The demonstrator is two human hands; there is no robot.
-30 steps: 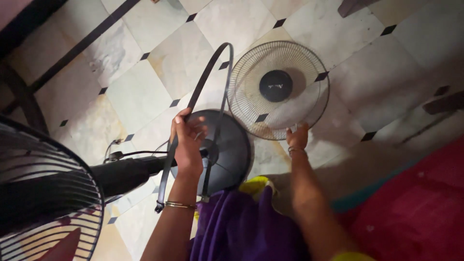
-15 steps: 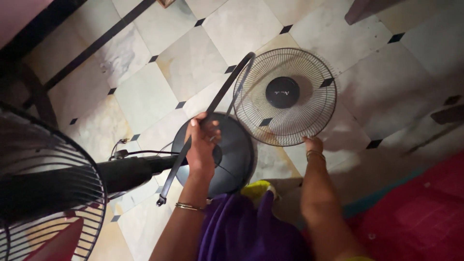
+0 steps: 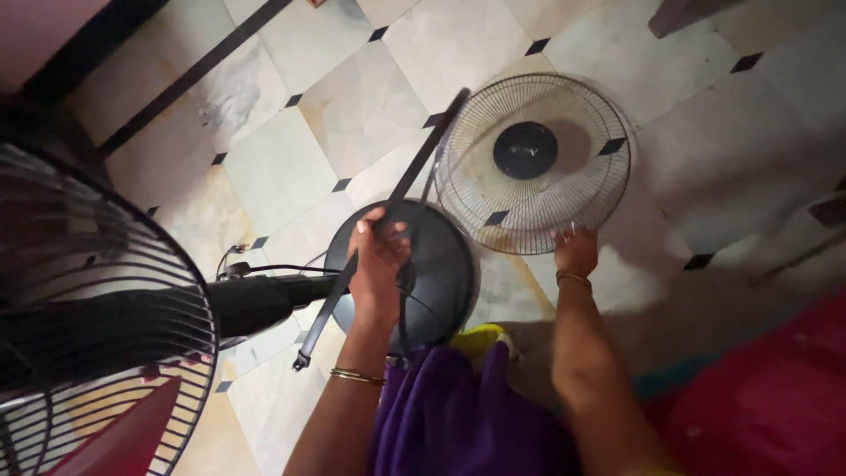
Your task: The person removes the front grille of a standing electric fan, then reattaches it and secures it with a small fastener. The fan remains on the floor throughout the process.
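Black plastic rim band (image 3: 401,189), gripped in the closed left hand (image 3: 377,256), slants from lower left up toward a wire grille (image 3: 533,163) lying flat on the tiled floor (image 3: 352,97), whose near edge the right hand's (image 3: 575,251) fingertips touch.

Left hand (image 3: 379,256) gripping black rim band (image 3: 388,203), right hand (image 3: 575,251) touching wire fan guard (image 3: 533,163)

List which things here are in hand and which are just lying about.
In hand:
left hand gripping black plastic guard ring band
right hand on round wire fan grille

Lying about:
round dark fan base
black rear cage
black power cord
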